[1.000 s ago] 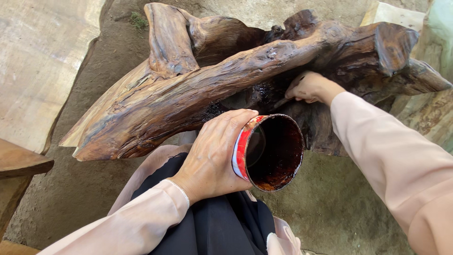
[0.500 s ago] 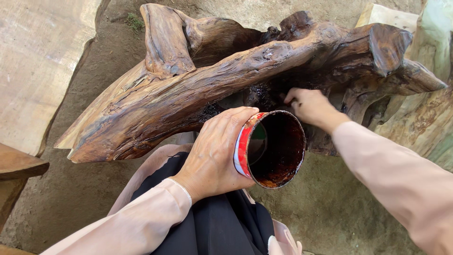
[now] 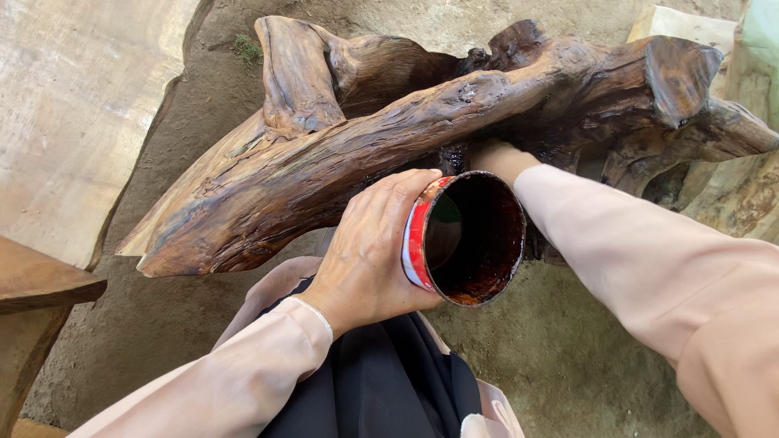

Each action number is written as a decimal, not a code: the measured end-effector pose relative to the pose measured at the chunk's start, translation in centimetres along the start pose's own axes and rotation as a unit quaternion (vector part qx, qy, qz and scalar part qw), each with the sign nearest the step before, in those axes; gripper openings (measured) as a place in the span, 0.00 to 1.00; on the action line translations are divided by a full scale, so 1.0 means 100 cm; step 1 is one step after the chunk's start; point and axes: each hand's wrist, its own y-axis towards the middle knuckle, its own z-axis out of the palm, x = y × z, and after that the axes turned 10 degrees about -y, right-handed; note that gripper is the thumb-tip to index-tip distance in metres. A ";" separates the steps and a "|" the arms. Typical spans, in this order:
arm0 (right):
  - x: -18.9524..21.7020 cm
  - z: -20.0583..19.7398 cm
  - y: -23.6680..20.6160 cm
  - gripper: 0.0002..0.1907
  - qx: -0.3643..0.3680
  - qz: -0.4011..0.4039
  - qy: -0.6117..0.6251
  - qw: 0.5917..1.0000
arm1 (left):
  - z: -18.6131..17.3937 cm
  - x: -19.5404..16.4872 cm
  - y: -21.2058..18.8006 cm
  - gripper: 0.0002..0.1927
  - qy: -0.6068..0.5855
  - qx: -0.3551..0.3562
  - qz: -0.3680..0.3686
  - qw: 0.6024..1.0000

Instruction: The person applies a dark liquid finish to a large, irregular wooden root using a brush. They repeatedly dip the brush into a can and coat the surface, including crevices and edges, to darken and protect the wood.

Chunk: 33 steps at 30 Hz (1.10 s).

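Dirt floor | left hand (image 3: 369,251) grips tin (image 3: 466,239), mouth tipped rightward | right hand (image 3: 495,160) grip unclear, under log (image 3: 389,138)

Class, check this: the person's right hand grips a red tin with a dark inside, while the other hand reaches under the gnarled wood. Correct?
Not quite. In the head view the left hand grips the red tin; the right hand reaches under the gnarled wood.

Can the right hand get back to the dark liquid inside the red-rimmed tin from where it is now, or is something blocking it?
Probably yes. The right hand is tucked under the gnarled dark-stained wood root, just beyond the round red tin. The left hand holds the tin tilted, its open mouth uncovered beside the right forearm.
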 end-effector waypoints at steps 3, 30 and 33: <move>-0.004 0.000 0.012 0.22 -0.037 -0.014 0.029 0.999 | -0.005 0.002 -0.002 0.53 0.007 0.002 -0.003 1.000; -0.089 -0.015 -0.064 0.18 -0.116 -0.029 0.035 0.992 | -0.002 -0.009 -0.013 0.53 -0.005 -0.012 -0.006 1.000; -0.084 -0.010 -0.067 0.17 -0.039 -0.033 0.138 0.989 | 0.000 -0.009 -0.013 0.53 -0.006 -0.019 -0.008 1.000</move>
